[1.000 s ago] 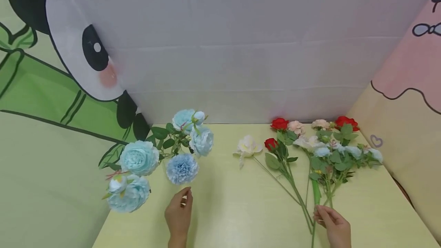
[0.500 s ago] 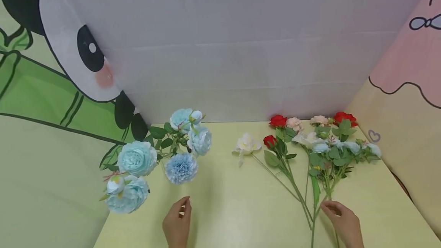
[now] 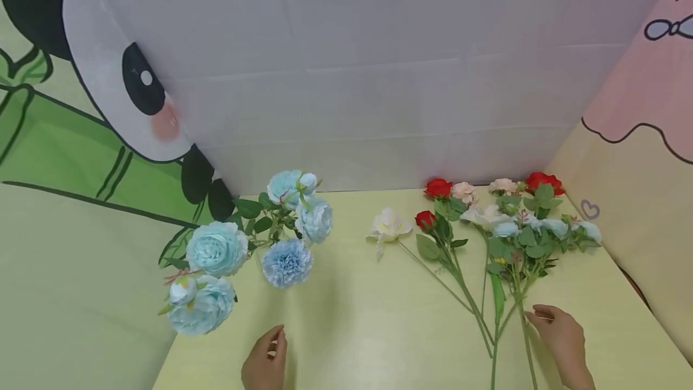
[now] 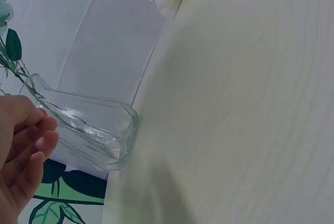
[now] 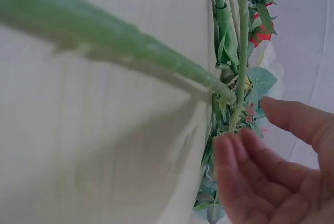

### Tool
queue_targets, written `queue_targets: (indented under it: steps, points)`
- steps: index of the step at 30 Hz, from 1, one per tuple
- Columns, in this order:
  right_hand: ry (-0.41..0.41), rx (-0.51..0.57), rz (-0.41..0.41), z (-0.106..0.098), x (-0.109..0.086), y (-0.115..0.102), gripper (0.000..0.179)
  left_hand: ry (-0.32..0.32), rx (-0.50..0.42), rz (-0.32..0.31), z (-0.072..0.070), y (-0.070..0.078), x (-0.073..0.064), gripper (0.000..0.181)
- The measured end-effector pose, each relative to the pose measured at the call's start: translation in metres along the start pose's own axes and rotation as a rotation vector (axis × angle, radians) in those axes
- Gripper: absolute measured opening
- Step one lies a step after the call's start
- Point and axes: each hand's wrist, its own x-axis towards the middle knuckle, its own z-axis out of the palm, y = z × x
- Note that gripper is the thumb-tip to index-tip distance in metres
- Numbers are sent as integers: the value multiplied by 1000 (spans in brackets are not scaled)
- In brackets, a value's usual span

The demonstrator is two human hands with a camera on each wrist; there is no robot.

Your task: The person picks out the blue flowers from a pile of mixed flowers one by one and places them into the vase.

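My left hand [image 3: 265, 359] is low at the front left, fingers loosely curled with nothing in them. In the left wrist view, that hand overlaps a clear glass vase [image 4: 99, 127] with stems in its neck. Light blue peonies [image 3: 216, 248] and a blue carnation [image 3: 287, 263] spread above it. At the right, my right hand [image 3: 560, 337] is beside the lower stems of the flowers lying there. Its thumb and fingertips are apart in the right wrist view, close to a green stem [image 5: 242, 46], and grip nothing. A thicker stem [image 5: 130, 41] crosses nearer that camera.
Red roses [image 3: 437, 188], pale pink flowers [image 3: 503, 186], white flowers [image 3: 391, 225] and small light blue flowers [image 3: 554, 227] lie on the right half of the table [image 3: 368, 336]. A pale cloth wall [image 3: 379, 107] stands behind, with printed side walls at left and right.
My right hand has moved right, from the green stem it was pinching to beside another stem. My left hand has drawn back toward the front edge, away from the blue carnation.
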Motion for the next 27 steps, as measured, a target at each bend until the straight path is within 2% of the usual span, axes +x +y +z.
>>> queue_targets:
  steps: [4,7,14,18,27]
  points:
    - [-115,35,45,2,10,4,58,-6,-28,50,6,6,-4,14]
    - [-155,72,58,6,15,8,61,-8,-34,101,9,9,-8,15]
    - [-182,152,113,8,21,8,62,3,-34,125,11,10,-11,16]
    - [-195,200,109,6,22,8,58,5,-37,124,10,9,-12,15]
    - [-236,373,115,4,19,11,56,73,-51,157,11,5,-14,16]
